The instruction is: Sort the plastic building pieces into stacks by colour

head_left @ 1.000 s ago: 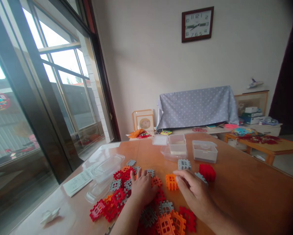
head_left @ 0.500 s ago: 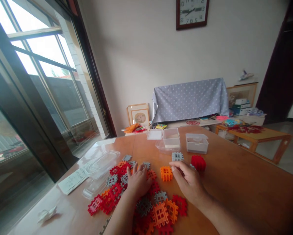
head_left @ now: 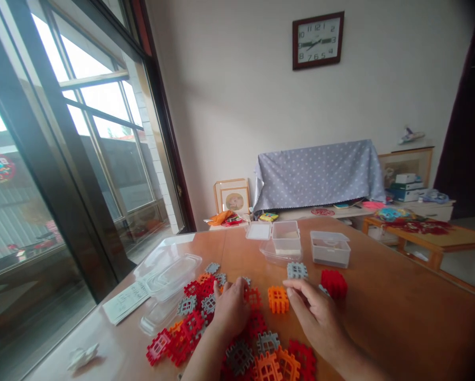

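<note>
Spotting the left hand (head_left: 231,309) pressed down on the waffle blocks (head_left: 192,324), can't tell if it's gripping; right hand (head_left: 314,312) open, just beside the orange stack (head_left: 278,299).

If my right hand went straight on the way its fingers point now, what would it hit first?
The right hand would most likely meet the orange interlocking plastic block first, close ahead of it. Depth is hard to judge from this view, so it might just clear the block's far corner.
</note>
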A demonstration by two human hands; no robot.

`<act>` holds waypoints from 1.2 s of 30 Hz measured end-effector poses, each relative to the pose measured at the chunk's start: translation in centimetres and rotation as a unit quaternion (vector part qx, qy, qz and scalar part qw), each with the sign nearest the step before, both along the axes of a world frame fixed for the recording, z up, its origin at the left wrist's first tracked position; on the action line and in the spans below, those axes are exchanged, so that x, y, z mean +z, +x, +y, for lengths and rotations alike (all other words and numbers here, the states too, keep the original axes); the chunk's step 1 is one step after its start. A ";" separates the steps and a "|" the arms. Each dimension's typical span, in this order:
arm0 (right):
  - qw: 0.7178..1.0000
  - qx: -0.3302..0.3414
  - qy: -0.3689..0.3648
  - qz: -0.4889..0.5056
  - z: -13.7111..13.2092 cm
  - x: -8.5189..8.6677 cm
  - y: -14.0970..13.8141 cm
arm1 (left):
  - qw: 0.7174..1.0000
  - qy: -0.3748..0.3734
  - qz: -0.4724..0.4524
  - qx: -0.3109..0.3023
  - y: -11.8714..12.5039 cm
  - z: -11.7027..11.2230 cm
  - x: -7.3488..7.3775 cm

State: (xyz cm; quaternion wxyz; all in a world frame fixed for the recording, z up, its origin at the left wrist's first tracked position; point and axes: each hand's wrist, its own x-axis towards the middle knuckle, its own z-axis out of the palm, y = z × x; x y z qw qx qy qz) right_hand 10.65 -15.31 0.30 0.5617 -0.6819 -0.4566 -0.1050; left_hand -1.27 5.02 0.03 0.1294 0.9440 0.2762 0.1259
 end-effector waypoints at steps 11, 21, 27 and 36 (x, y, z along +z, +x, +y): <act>0.998 0.034 -0.031 0.048 0.6 -0.7 -0.2 | 0.814 -0.487 -0.262 -0.179 -0.3 -1.0 2.1; 0.942 0.118 0.010 0.315 1.1 0.6 -0.7 | 0.756 -0.516 -0.356 -0.189 0.8 -3.5 1.7; 0.910 0.111 0.049 0.397 1.3 -0.1 0.3 | 0.896 -0.273 -0.315 -0.152 1.2 -4.4 0.2; 0.924 0.098 0.021 0.370 1.4 0.0 0.1 | 0.935 -0.155 -0.285 -0.145 0.8 -4.8 0.6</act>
